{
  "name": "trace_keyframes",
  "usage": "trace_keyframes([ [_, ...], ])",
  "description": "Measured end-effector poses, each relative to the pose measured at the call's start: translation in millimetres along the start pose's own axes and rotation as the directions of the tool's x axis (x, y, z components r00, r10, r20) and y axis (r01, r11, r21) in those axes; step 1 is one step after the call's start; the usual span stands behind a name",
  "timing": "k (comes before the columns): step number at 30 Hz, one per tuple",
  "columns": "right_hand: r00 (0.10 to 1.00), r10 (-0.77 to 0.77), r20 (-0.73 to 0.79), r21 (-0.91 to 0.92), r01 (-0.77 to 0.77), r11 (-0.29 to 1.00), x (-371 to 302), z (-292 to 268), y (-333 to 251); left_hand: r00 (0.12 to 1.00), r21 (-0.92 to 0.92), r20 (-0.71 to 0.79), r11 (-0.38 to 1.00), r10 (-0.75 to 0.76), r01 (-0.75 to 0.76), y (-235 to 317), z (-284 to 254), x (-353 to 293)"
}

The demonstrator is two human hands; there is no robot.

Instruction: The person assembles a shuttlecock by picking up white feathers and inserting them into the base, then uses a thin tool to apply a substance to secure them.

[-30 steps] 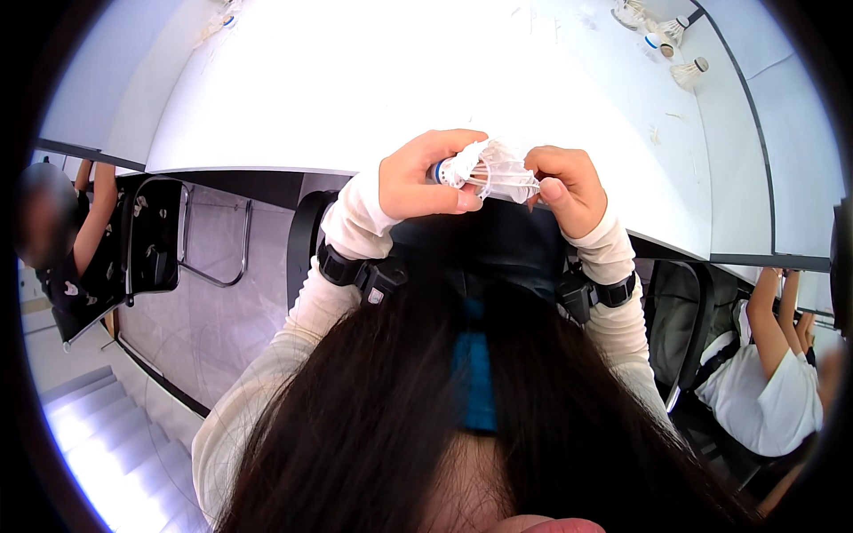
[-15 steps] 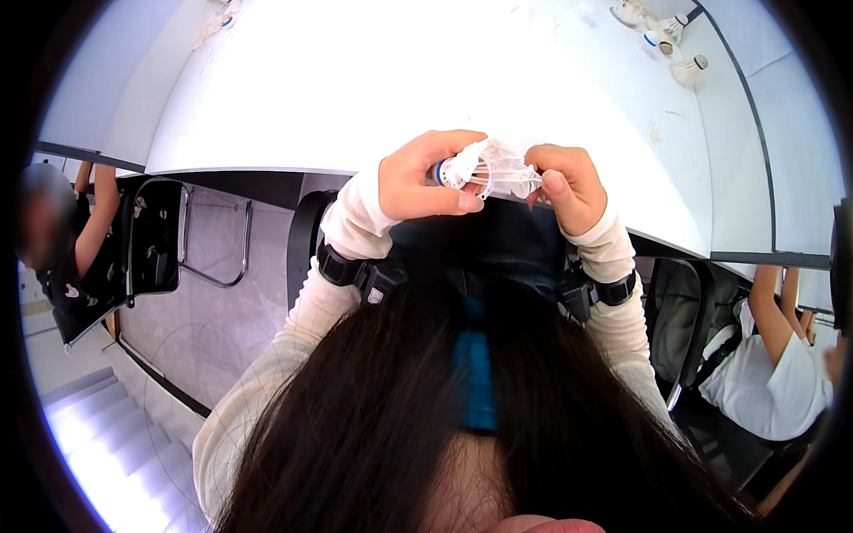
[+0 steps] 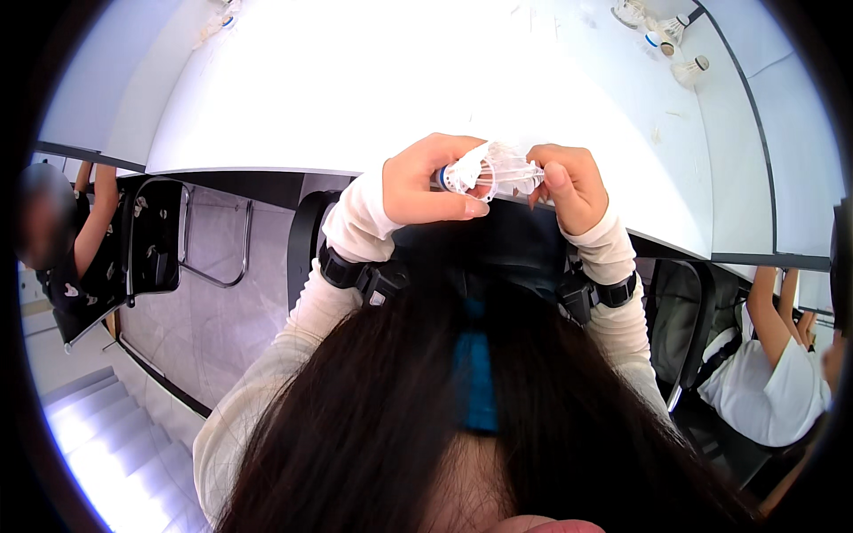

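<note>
A white shuttlecock [image 3: 493,169] with a blue band at its base lies sideways between my hands, just over the near edge of the white table [image 3: 382,98]. My left hand [image 3: 428,182] is wrapped around its base end, thumb along the near side. At the opposite end, my right hand [image 3: 571,185] pinches the feather tips between thumb and fingers. The feathers look ragged and partly see-through. Part of the cork is hidden in my left palm.
Several shuttlecocks [image 3: 689,70] lie at the table's far right corner. Another heap of white pieces [image 3: 224,25] sits at the far left. Feather scraps dot the tabletop. Two people work nearby, one on the left [image 3: 75,231], one on the right [image 3: 773,382].
My left hand has shifted slightly to the right along with the shuttlecock's base. The right hand keeps its pinch at the feather tips, almost unmoved.
</note>
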State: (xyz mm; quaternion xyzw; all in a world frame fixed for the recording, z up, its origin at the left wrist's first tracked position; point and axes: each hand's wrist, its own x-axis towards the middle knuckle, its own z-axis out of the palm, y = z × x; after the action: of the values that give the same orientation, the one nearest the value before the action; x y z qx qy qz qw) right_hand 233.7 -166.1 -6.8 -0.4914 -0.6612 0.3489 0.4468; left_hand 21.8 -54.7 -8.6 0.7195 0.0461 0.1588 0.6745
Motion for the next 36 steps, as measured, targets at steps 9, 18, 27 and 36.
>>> trace_keyframes([
  [9, 0.998, 0.034, -0.06, 0.025, -0.032, 0.999, 0.2, -1.4, 2.8, 1.0, 0.051, -0.007, 0.998, 0.028, -0.028, 2.1, -0.2, 7.9],
  [18, 0.996, 0.058, -0.073, 0.06, -0.053, 0.997, 1.5, -2.1, 3.9, 0.997, -0.005, -0.033, 0.998, -0.065, 0.065, 2.5, 1.2, 5.3],
  [27, 0.995, 0.078, -0.056, 0.07, -0.074, 0.995, 1.7, 0.1, 4.4, 0.999, 0.007, -0.029, 1.0, -0.021, 0.021, 1.0, -1.3, 3.2],
  [36, 0.998, 0.05, -0.025, 0.077, -0.048, 0.996, 2.2, 2.6, -2.8, 0.998, 0.018, -0.042, 0.999, 0.036, -0.035, -1.2, -2.7, -0.5],
])
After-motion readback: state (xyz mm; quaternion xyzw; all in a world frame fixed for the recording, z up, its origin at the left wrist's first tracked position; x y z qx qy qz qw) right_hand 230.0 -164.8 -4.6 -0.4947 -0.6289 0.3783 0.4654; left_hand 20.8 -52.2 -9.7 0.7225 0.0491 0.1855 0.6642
